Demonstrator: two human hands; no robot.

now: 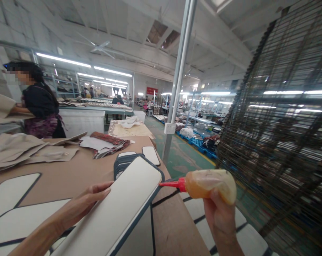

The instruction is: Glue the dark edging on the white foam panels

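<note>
My left hand (82, 204) holds a long white panel (118, 202) with rounded corners and a dark edge, tilted up over the table. Its thumb lies on the white face and the other fingers are partly hidden. My right hand (221, 217) grips a soft bottle (211, 185) of amber liquid, lying sideways with its red nozzle (174, 184) pointing left. The nozzle tip is at the upper right corner of the panel. Behind the panel is a stack of dark-edged pieces (129, 161), and a small white piece (150, 155) lies beyond it.
More white panels (30, 217) cover the table (97, 170) at left, and others lie low at right. Beige pieces (17, 151) and reddish scraps (107, 140) lie farther back. A metal post (177, 78) stands past the table edge; wire racks (278, 117) fill the right. A person (41, 99) works at left.
</note>
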